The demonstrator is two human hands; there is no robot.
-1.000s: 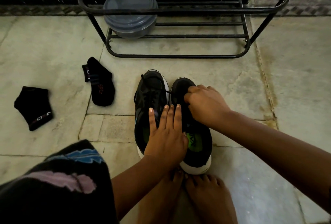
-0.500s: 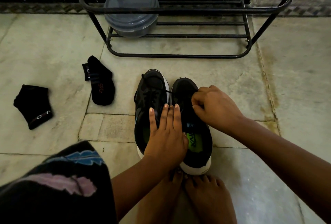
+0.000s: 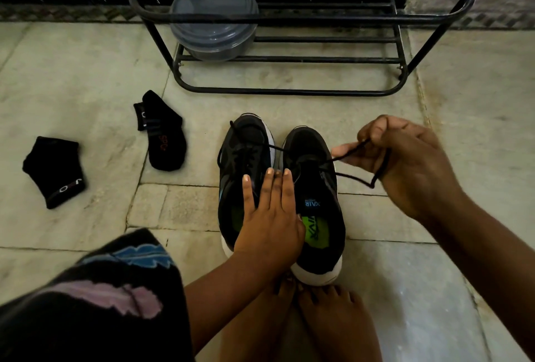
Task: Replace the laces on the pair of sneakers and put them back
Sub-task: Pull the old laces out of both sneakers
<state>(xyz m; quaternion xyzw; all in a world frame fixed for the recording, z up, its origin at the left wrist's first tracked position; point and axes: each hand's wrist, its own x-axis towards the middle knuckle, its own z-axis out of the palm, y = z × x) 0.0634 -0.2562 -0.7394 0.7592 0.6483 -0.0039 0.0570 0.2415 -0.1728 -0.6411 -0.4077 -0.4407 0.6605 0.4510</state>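
Two sneakers side by side on the stone floor right in front of my bare toes, and I'm working on the right sneaker. My right hand is off to the right of it, fingers curled and pinching the black lace, which runs taut from the eyelets up to my fingertips, with a slack loop hanging under my palm. My left hand lies flat, fingers straight, pressing down across the near part of both shoes, mostly over the left sneaker, to keep them from sliding.

Handling notes, just my read: the lace is thin, soft and floppy, weighs basically nothing, and it'll snag in the eyelets if I yank it sideways. Best place to hold is close to the shoe or right at the tip, not mid-length, otherwise it just bends. The shoes themselves look light, with a soft mesh upper and a stiffer white sole, so I'd guess a pull on the lace drags the whole thing along unless I pin it. Hence the flat hand. For lifting later I'd grab at the heel collar, where it's firm.

Looks to me like I'm still at the taking-the-lace-out stage on this one. The left sneaker's lace is still threaded, with loose ends trailing around the toe.
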